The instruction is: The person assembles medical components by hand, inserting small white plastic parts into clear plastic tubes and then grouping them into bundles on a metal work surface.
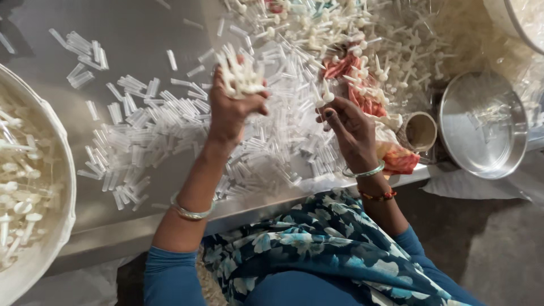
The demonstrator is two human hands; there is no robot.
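My left hand (231, 110) is raised over the metal table (141, 34) and grips a bunch of white plastic plungers (241, 73), their stems fanned out above my fingers. My right hand (348, 127) pinches a single white plunger (326, 93) between thumb and fingertips, just right of the bunch. Under both hands lies a wide spread of clear plastic tubes (170, 127). A heap of more white plungers (351, 34) lies beyond my right hand, over a red and orange cloth (396, 158).
A large white tub (54, 141) holding assembled pieces stands at the left edge. A round steel plate (481, 124) and a small beige cup (419, 131) sit at the right. Another basin's rim (513, 20) shows at the top right. My lap is covered by blue flowered fabric (317, 249).
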